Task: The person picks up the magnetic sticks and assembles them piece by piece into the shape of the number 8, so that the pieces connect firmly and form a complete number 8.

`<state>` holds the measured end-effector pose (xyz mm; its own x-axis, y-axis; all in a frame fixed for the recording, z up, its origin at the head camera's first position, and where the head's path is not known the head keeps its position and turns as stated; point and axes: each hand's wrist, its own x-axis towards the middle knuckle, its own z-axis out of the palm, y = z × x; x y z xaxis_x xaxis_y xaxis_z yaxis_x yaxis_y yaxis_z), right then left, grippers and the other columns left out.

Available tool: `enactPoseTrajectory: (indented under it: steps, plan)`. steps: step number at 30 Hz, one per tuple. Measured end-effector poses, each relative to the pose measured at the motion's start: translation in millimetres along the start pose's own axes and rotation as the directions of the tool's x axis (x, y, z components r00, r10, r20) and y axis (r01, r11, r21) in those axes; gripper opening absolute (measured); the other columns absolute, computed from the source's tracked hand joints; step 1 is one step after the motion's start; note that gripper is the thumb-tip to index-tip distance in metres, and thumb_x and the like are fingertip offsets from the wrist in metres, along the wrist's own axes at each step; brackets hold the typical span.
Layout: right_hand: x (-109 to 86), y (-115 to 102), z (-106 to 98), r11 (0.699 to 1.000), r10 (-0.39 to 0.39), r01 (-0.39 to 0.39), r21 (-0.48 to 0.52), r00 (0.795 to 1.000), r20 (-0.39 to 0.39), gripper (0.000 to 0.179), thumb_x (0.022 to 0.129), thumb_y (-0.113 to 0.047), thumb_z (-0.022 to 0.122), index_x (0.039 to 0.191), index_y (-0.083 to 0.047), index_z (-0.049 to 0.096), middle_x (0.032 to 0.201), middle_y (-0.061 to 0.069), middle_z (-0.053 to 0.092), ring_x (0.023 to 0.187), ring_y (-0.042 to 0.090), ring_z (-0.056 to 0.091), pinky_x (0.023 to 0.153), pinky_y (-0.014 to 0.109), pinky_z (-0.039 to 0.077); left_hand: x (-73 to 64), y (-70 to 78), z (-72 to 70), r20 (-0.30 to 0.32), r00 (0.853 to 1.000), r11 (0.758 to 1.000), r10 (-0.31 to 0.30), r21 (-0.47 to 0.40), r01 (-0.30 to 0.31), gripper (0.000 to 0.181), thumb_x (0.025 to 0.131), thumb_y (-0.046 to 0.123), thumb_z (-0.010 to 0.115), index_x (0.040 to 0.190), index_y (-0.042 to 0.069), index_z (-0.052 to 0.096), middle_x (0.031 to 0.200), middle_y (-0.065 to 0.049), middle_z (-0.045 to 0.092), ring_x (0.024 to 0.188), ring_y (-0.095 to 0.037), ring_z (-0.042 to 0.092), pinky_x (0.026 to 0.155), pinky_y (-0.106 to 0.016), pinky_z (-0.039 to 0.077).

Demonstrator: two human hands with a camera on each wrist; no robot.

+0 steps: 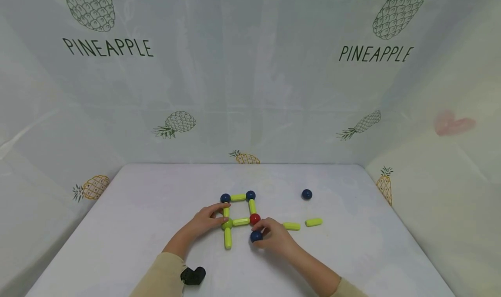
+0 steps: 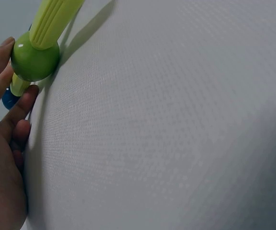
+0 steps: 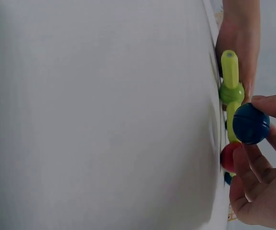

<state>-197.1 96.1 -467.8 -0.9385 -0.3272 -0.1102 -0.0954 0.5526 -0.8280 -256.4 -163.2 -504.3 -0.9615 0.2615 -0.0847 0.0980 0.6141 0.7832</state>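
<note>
A square of yellow-green rods and balls lies on the table, with a blue ball [image 1: 225, 198] and another blue ball [image 1: 250, 195] at its far corners. A green ball [image 1: 227, 223] and a red ball [image 1: 255, 219] form its near corners. From the green ball a rod [image 1: 228, 238] points toward me. My left hand [image 1: 207, 221] holds the square's left side, thumb at the green ball, fingers by the left rod. Between thumb and fingertips my right hand [image 1: 275, 235] pinches a loose blue ball [image 3: 251, 123], just on the near side of the red ball.
Right of the square lie two loose rods, one rod [image 1: 291, 226] close behind my right hand and another rod [image 1: 314, 222] farther right. A single blue ball [image 1: 307, 194] sits beyond them. A black object [image 1: 193, 275] is beside my left sleeve. Patterned cloth surrounds the white table [image 1: 332, 262].
</note>
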Motion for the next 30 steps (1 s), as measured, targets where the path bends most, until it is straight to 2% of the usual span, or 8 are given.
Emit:
enactPoseTrajectory:
  steps: [9,30]
  plan:
    - [-0.1,-6,13,0.999,-0.028,0.027,0.038,0.999,0.040,0.032,0.074,-0.004,0.083,0.099,-0.013,0.067,0.096,-0.001,0.058,0.088,0.022,0.053,0.073,0.031,0.050,-0.6,0.1,-1.0,0.002,1.000,1.000,0.013,0.006,-0.013,0.043,0.089,0.035,0.071,0.130,0.026,0.062,0.103,0.005,0.055,0.081,-0.018,0.041,0.068,-0.036,0.032]
    - [-1.4,-20,34,0.997,-0.061,0.055,0.055,0.990,0.128,0.028,0.075,-0.006,0.083,0.096,-0.017,0.069,0.092,-0.005,0.057,0.085,0.019,0.052,0.067,0.026,0.047,-1.4,3.7,-2.0,-0.001,1.000,0.999,0.029,0.023,-0.029,0.043,0.089,0.033,0.071,0.130,0.023,0.062,0.102,0.005,0.056,0.082,-0.018,0.041,0.070,-0.037,0.032]
